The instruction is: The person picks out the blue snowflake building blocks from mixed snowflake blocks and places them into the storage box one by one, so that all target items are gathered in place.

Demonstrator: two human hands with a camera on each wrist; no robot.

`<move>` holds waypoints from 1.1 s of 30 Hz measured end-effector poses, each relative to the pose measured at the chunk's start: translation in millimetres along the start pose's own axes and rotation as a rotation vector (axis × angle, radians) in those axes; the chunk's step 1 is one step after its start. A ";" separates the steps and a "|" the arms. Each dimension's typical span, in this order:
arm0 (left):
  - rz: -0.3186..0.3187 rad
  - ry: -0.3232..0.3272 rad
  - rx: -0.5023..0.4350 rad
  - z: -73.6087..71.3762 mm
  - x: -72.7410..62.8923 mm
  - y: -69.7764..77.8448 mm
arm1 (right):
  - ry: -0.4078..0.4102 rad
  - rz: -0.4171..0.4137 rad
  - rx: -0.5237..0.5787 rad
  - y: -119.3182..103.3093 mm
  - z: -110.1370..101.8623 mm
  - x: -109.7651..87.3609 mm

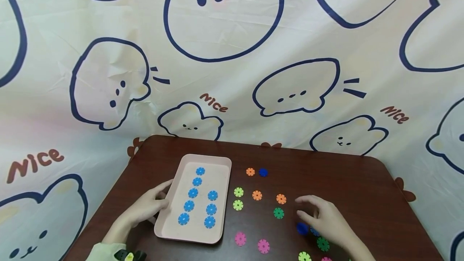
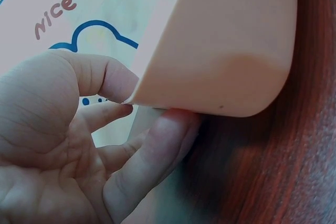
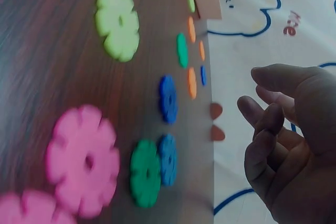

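Observation:
A pale pink tray (image 1: 197,230) lies on the dark table, holding several light blue notched discs (image 1: 189,206) in two columns. My left hand (image 1: 145,208) grips the tray's left edge; in the left wrist view its fingertips meet at the tray wall (image 2: 220,77). To the right, my right hand (image 1: 328,218) hovers over the loose discs, fingers loosely bent, nothing between them. Below it lie a dark blue disc (image 1: 302,228), a green disc (image 1: 323,244) and a light blue disc (image 3: 168,160), partly covered by the hand in the head view.
Between tray and right hand lie orange discs (image 1: 257,195), yellow-green discs (image 1: 238,205), another green disc (image 1: 278,213) and pink discs (image 1: 240,239). A dark blue disc (image 1: 263,172) sits farther back. A printed cloth (image 1: 232,79) hangs behind the brown table (image 1: 326,176).

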State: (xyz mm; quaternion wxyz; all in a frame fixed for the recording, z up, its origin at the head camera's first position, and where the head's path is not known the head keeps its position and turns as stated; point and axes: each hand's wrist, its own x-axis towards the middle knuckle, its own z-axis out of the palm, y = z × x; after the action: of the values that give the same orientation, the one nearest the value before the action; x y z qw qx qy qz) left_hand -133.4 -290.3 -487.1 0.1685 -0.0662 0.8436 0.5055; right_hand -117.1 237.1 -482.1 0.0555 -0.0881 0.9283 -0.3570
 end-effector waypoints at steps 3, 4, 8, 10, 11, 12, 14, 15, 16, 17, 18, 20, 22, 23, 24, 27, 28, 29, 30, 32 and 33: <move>-0.002 0.000 -0.003 0.1 -0.5 0.2 | 0.017 0.030 -0.003 8.1 -4.6 -4.7; -0.004 0.001 -0.002 0.1 -0.7 0.3 | 0.022 0.038 -0.007 10.6 -6.0 -6.1; -0.004 0.006 0.002 0.1 -1.4 1.2 | 0.030 0.061 -0.015 19.4 -9.7 -11.4; -0.002 0.007 0.001 0.2 -1.5 1.3 | 0.026 0.079 -0.020 23.8 -10.4 -13.8; 0.000 0.006 0.000 0.3 -1.4 1.2 | 0.022 0.091 -0.020 26.1 -10.5 -15.0; 0.001 0.005 -0.001 0.4 -1.3 0.9 | 0.016 0.103 -0.023 28.6 -10.5 -16.2; 0.006 0.004 -0.004 0.5 -0.9 0.3 | 0.006 0.130 -0.029 33.9 -10.3 -18.7; 0.006 0.004 -0.006 0.6 -0.7 0.0 | 0.001 0.143 -0.033 36.5 -10.1 -19.9; 0.006 0.004 -0.006 0.7 -0.6 -0.3 | -0.004 0.154 -0.035 39.0 -9.9 -21.0; 0.005 0.004 -0.006 0.7 -0.4 -0.6 | -0.011 0.164 -0.038 41.5 -9.8 -22.2; 0.003 0.005 -0.006 0.8 -0.3 -0.8 | -0.015 0.163 -0.054 43.9 -9.6 -23.0; -0.002 0.008 -0.004 1.0 0.1 -1.0 | -0.027 0.165 -0.078 48.1 -9.0 -24.4; -0.008 0.010 0.001 1.2 0.4 -1.0 | -0.042 0.165 -0.103 51.8 -8.0 -25.1; -0.010 0.011 0.003 1.3 0.6 -0.8 | -0.049 0.163 -0.116 53.5 -7.2 -25.2; -0.011 0.011 0.005 1.4 0.7 -0.6 | -0.055 0.163 -0.126 54.8 -6.4 -25.2; -0.009 0.011 0.008 1.5 0.8 0.2 | -0.072 0.189 -0.127 56.8 -4.1 -24.5; -0.008 0.011 0.007 1.5 0.8 0.5 | -0.074 0.194 -0.128 56.9 -3.6 -24.1; -0.007 0.010 0.006 1.6 0.7 0.7 | -0.076 0.200 -0.128 56.9 -3.2 -23.7; -0.006 0.011 0.005 1.6 0.6 0.8 | -0.078 0.207 -0.127 56.5 -3.1 -23.4; -0.007 0.012 0.006 1.8 0.4 1.0 | -0.081 0.213 -0.129 56.1 -2.8 -22.9; -0.008 0.013 0.006 1.8 0.3 1.0 | -0.082 0.213 -0.128 56.0 -2.8 -22.8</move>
State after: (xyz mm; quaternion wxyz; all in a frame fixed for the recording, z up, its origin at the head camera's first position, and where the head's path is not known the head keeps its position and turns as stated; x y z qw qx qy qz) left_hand -133.6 -288.2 -487.2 0.1653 -0.0720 0.8460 0.5018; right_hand -102.2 284.5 -516.8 0.1254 -0.0070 0.9502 -0.2851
